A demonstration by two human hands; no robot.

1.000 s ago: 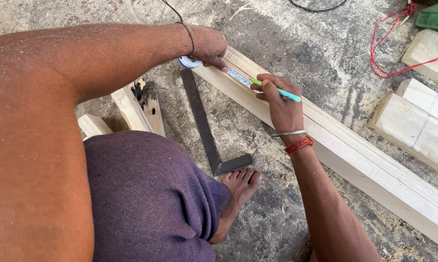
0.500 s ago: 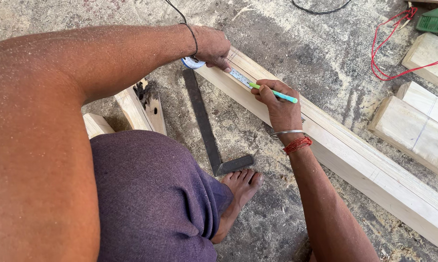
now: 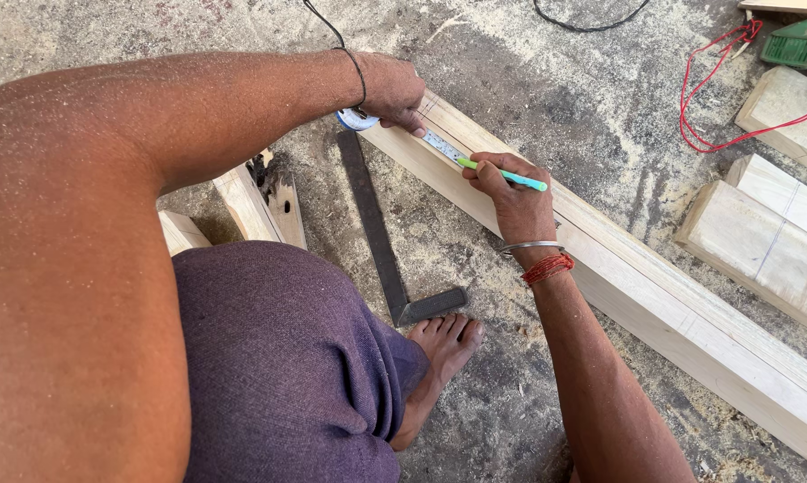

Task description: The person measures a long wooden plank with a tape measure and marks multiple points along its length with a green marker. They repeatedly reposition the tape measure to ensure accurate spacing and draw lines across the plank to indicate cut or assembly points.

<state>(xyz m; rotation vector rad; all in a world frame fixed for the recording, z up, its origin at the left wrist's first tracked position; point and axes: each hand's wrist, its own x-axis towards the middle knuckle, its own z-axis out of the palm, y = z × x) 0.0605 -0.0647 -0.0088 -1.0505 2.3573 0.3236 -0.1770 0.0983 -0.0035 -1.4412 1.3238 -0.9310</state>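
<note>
Pinching green pencil (image 3: 509,177) in right grip (image 3: 511,201), tip against long plank (image 3: 654,295).

Carpentry workshop, floor-level work. Landmark: the long pale timber beam (image 3: 654,286) lying on a rough concrete floor (image 3: 556,89) dusted with sawdust. Just left of the beam: a steel try square (image 3: 381,237) flat on the floor, and offcut wood blocks (image 3: 256,201) beyond it. Right of the beam: more sawn timber pieces (image 3: 770,237) with pencil lines. Past the beam's right side, top corner: a red cable (image 3: 717,98) and a green power tool (image 3: 802,45).
</note>
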